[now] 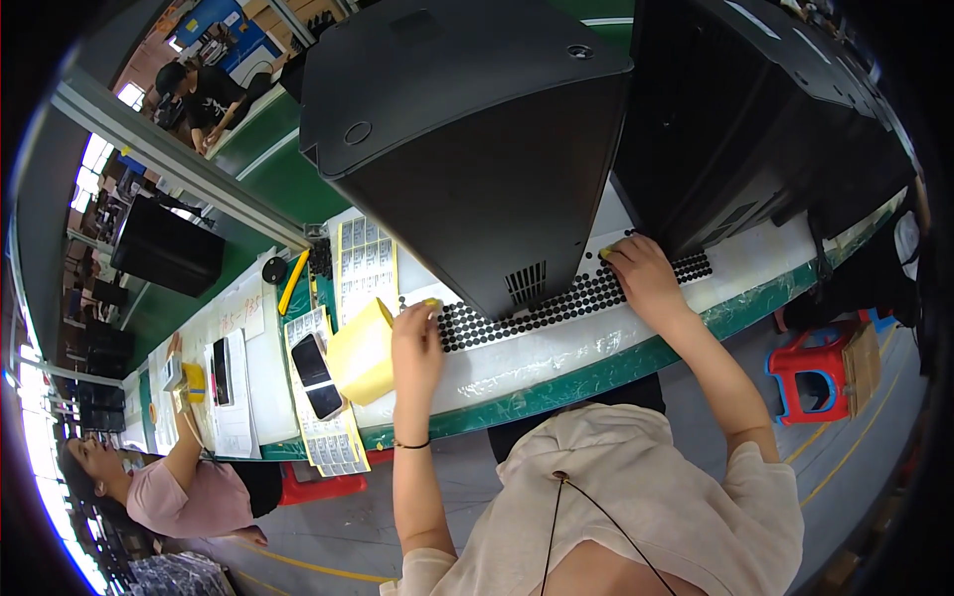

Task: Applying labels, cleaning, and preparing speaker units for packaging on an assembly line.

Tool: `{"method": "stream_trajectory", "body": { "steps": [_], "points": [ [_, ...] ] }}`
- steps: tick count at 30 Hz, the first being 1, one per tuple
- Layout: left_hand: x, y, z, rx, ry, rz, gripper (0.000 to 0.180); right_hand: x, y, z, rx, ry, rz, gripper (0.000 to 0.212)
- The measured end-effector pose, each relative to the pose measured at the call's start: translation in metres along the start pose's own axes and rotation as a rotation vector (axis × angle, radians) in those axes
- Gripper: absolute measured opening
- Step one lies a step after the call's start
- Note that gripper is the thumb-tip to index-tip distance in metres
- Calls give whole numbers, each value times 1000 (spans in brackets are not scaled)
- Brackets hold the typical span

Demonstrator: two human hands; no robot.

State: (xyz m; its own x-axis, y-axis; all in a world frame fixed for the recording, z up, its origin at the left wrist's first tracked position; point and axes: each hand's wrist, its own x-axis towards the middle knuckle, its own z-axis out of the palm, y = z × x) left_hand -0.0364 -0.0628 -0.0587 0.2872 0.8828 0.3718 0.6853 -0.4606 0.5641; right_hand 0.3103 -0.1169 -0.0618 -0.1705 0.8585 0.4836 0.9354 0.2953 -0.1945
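Observation:
A white sheet of small round black pads lies on the bench in front of me, partly under the near corner of a large black speaker cabinet. My left hand is at the sheet's left end, fingers bent together, with yellow covering a fingertip. Along the sheet's far edge, right of the cabinet's corner, is my right hand, its fingers closed down at the pads and also yellow-tipped. Anything between either hand's fingertips is too small to make out.
A second black cabinet stands to the right. Left of my left hand are a yellow box, a dark phone, label sheets and a yellow cutter. A co-worker in pink sits at the left; a red stool stands at right.

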Motion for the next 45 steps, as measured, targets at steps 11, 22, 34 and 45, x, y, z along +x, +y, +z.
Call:
{"method": "stream_trajectory", "body": {
  "steps": [11,22,34,45],
  "points": [
    [10,22,15,469,8,181,17,10,-1,6,-11,19,30,11],
    [20,11,13,140,-13,102,15,28,-12,-19,81,-63,103,18],
    [43,94,-44,-450,333,-65,9,157,-82,-199,700,456,-256,11],
    [30,97,-60,-477,409,-153,7,163,-89,-209,244,517,-335,14]
  ]
}}
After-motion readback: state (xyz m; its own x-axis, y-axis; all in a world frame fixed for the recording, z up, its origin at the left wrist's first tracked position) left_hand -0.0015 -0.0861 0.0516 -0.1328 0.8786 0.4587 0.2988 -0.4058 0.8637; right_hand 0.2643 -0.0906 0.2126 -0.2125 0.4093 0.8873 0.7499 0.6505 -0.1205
